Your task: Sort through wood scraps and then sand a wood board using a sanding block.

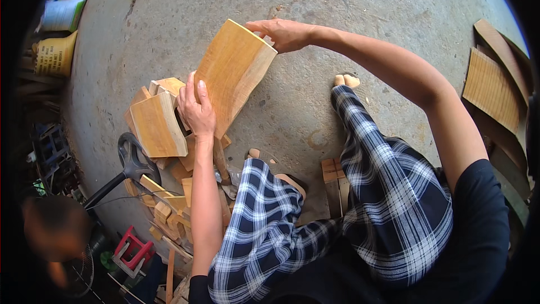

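A flat wooden board point(234, 74) with one wavy long edge is held tilted above the concrete floor, in front of my knees. My left hand point(197, 107) grips its near left edge, with the fingers pointing up along it. At the far end, my right hand point(284, 35) holds the short edge, its fingers partly behind the board. Just left of my left hand, a smaller wooden block with a wavy edge point(158, 126) rests on a stack of wood pieces. Below the held board stands a wooden handle point(220, 160), partly hidden.
Offcuts point(168, 215) lie heaped by my left leg, near a black fan base point(137, 162) and a red plastic stool point(134, 249). A wooden block point(333, 185) stands between my legs. Boards point(491, 88) are piled at right; sacks point(55, 55) stand at far left. Another person is at lower left.
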`<control>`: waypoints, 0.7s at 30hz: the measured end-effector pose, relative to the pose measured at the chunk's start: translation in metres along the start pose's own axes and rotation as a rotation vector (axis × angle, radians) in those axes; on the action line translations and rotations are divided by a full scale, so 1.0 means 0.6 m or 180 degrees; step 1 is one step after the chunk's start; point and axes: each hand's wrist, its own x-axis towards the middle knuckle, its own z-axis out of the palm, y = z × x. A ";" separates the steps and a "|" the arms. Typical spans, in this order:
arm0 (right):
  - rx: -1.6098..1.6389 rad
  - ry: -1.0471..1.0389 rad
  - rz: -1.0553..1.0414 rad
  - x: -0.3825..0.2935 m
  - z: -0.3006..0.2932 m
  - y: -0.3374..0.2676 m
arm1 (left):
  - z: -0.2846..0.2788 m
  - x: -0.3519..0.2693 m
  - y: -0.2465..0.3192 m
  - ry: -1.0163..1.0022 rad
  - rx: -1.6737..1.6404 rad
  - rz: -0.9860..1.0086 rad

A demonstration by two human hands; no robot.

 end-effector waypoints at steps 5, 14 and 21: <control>-0.0137 -0.0172 0.0332 0.018 -0.029 -0.016 | 0.000 0.010 0.013 0.0002 0.0026 0.0135; -0.0219 -0.0438 0.0391 0.038 -0.036 -0.024 | 0.002 0.009 0.008 0.0074 0.0004 0.0040; 0.0028 -0.0361 0.0447 0.032 -0.021 -0.009 | 0.004 0.010 0.011 -0.0075 0.0140 0.0048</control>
